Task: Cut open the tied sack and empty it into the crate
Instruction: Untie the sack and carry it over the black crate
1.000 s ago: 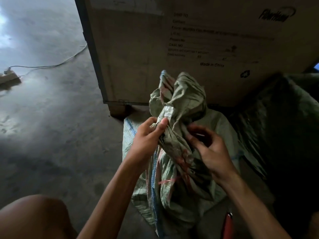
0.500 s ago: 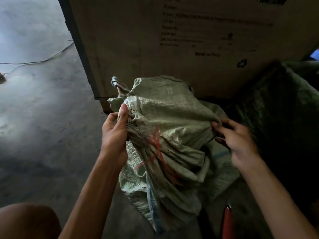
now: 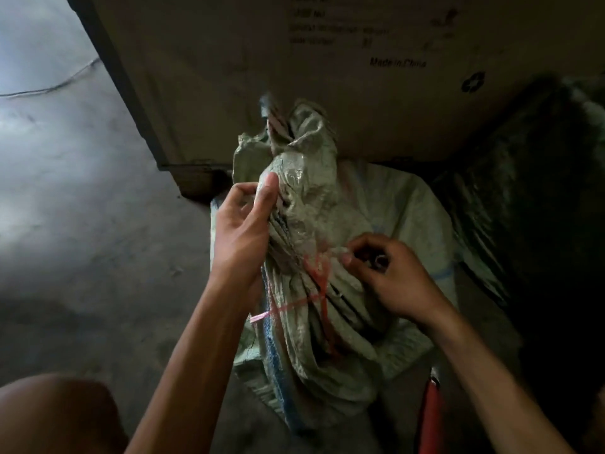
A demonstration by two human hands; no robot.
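Note:
A pale green woven sack (image 3: 314,231) stands on the floor in front of me, its neck bunched and bound with a red plastic string (image 3: 319,283). My left hand (image 3: 244,224) grips the bunched neck from the left, thumb up against the fabric. My right hand (image 3: 386,276) pinches at the string's knot on the right side of the neck; whether it actually holds the string is hard to tell. A loose pink end of the string (image 3: 262,316) sticks out near my left wrist. No crate is in view.
A large cardboard box (image 3: 294,77) stands right behind the sack. A dark sack or sheet (image 3: 530,191) fills the right side. A red-handled object (image 3: 432,407) lies by my right forearm. Grey concrete floor (image 3: 82,208) lies to the left, with a cable (image 3: 49,88) across it.
The sack's top, spread wide half a second ago, is bunched upright again. My right hand has moved from the sack's right edge in to the red string at the neck.

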